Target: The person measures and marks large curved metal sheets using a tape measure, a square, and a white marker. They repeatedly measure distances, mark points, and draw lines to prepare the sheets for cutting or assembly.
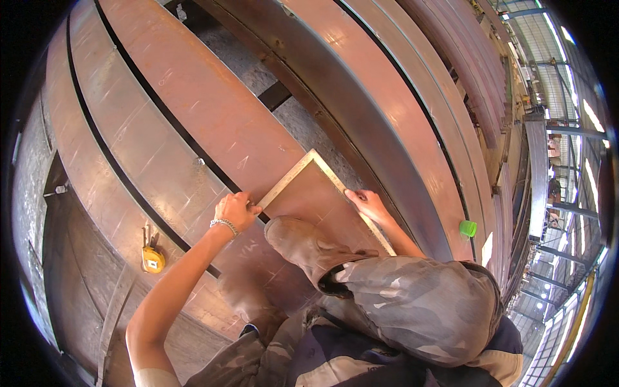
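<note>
A flat L-shaped framing square (335, 179) lies on a reddish-brown steel beam, its corner pointing away from me at the beam's right edge. The fingers of my left hand (235, 211), with a chain bracelet at the wrist, pinch the end of the square's shorter arm. On the longer arm, my right hand (369, 205) grips the outer edge between thumb and fingers. That arm runs down toward my knee, and its lower end is partly hidden there. Faint scribed lines and small marks show on the steel around the square.
My brown boot (290, 242) rests on the beam inside the square's angle. A yellow tape measure (153, 259) lies to the left. On a beam to the right is a small green object (467, 228). Dark gaps separate the long beams.
</note>
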A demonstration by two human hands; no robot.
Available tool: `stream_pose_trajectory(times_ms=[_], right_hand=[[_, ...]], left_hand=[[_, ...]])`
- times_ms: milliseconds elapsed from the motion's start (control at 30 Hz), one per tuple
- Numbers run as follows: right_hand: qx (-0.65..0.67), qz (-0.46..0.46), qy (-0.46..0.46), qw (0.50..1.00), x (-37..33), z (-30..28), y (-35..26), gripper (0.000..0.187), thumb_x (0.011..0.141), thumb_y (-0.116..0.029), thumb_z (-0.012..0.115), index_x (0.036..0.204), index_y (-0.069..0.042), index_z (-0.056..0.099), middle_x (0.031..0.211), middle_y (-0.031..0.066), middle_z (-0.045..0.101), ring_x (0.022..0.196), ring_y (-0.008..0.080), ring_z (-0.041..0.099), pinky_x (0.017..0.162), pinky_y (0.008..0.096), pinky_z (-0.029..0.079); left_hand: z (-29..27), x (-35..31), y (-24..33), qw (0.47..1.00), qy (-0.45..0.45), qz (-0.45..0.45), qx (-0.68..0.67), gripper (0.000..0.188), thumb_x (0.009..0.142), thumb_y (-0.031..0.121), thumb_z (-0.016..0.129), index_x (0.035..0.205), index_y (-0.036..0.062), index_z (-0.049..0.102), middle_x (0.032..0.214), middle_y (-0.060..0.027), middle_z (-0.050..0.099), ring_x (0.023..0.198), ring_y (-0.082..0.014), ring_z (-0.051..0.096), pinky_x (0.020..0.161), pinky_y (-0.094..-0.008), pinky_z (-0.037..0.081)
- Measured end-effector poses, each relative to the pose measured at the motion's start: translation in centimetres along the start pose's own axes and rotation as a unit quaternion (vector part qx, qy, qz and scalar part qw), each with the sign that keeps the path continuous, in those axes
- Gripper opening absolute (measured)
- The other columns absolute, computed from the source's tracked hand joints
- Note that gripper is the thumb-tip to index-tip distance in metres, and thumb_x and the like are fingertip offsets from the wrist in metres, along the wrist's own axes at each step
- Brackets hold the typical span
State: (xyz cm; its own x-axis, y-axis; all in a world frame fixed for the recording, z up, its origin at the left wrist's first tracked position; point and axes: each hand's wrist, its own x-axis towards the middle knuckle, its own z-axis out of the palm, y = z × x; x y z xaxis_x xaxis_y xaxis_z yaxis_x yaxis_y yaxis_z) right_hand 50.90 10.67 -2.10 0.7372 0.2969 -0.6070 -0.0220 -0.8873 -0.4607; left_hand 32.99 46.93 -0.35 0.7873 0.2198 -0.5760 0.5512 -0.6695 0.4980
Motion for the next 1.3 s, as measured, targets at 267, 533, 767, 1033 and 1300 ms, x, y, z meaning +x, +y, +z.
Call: stream_pose_trajectory(times_ms=[267,533,767,1033,1300], right_hand=[[0.007,-0.023,-0.034,0.999,-1.6,-0.9,3.7,0.056,0.092,-0.053,0.071,0.102,0.002,0.073,0.082,0.0095,0.07,0.076,0.017,0.062,0.071,0.0353,0.051],[-0.038,-0.061,0.014,0.997,-2.3,-0.8,2.8,0.043,0.093,-0.042,0.073,0.098,0.001,0.073,0.085,0.0175,0.072,0.077,0.0255,0.07,0.072,0.0362,0.053],[-0.018,-0.069,-0.04,0.997,-2.4,-1.5,2.9,0.043,0.096,-0.035,0.072,0.113,0.004,0.07,0.093,0.0203,0.073,0.081,0.0204,0.066,0.077,0.0375,0.053],[-0.071,-0.051,-0.087,0.992,-2.1,-2.4,2.1,0.037,0.097,-0.033,0.069,0.109,0.002,0.071,0.097,0.0233,0.071,0.081,0.0311,0.07,0.075,0.0386,0.053],[-0.065,-0.054,-0.089,0.992,-2.1,-2.3,1.8,0.042,0.098,-0.037,0.068,0.11,0.003,0.07,0.099,0.0249,0.072,0.09,0.0341,0.072,0.078,0.0421,0.054]], left_hand=[[-0.3,-0.3,-0.1,1.0,0.006,0.006,0.01,0.034,0.087,0.039,0.075,0.095,0.0066,0.073,0.092,-0.0187,0.074,0.092,-0.0378,0.072,0.081,-0.049,0.056],[0.0,-1.4,-1.8,0.988,0.129,0.067,-0.047,0.021,0.093,0.024,0.063,0.095,0.0045,0.069,0.085,-0.0192,0.073,0.082,-0.0399,0.071,0.079,-0.0491,0.056],[-3.3,1.1,-3.9,0.982,0.139,0.01,-0.128,0.024,0.094,0.013,0.053,0.112,0.0072,0.068,0.089,-0.0132,0.076,0.09,-0.0349,0.072,0.084,-0.0455,0.055],[-6.8,1.4,-2.1,0.963,0.184,0.015,-0.197,0.014,0.087,0.012,0.072,0.099,0.0061,0.068,0.083,-0.0093,0.077,0.082,-0.0256,0.075,0.078,-0.037,0.056],[-6.8,2.1,-1.7,0.962,0.181,-0.01,-0.206,0.021,0.082,0.015,0.078,0.089,0.0016,0.064,0.081,-0.0123,0.075,0.077,-0.0259,0.074,0.075,-0.0382,0.055]])
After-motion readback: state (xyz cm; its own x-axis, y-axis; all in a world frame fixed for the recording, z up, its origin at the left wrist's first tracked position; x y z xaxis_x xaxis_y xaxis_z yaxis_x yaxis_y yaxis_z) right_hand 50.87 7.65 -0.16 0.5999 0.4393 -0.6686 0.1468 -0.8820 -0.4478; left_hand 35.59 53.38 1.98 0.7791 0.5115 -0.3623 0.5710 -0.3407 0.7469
